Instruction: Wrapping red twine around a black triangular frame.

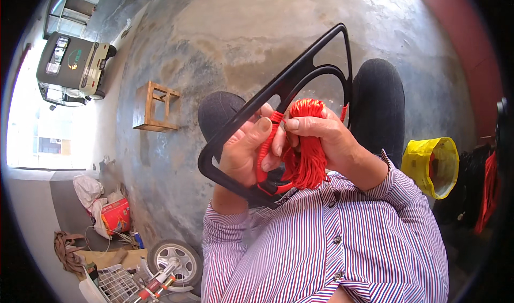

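A flat black frame (305, 62) with a pointed top and a curved inner arch tilts across my lap. My left hand (238, 156) is closed round its inner arch, with thumb and fingers at the wrapped stretch. Red cord (263, 161) is wound tightly along that part of the arch. In my right hand (337, 137) is a thick hank of red cord (308, 166), its loose strands hanging down toward my shirt. The right thumb and forefinger pinch close to the top of the winding, beside the left thumb. More red wrapping shows on the arch's far right side.
To the right stands a yellow bag (413, 166), with dark and red hanks of cord (486, 196) beyond it. A wooden stool (141, 107) lies at the left. Farther off is a three-wheeled vehicle (77, 62). Lower left are a wheel (160, 257), sacks (88, 191) and clutter.
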`<action>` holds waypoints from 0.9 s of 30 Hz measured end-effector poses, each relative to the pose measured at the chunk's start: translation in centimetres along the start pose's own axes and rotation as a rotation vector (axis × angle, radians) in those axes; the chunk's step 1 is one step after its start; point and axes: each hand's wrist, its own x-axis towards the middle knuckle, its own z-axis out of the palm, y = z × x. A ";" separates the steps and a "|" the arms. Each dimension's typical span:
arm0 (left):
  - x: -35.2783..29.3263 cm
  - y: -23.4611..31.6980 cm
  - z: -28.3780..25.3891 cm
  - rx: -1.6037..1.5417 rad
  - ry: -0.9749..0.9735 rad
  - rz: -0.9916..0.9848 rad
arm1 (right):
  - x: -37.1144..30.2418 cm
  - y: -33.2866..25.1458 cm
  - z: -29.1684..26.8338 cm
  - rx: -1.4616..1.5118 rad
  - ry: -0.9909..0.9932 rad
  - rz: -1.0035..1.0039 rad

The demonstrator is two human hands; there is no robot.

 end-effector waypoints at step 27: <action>-1.3 -2.0 1.2 0.103 -0.081 0.194 | -1.3 -0.2 0.1 0.116 0.008 0.036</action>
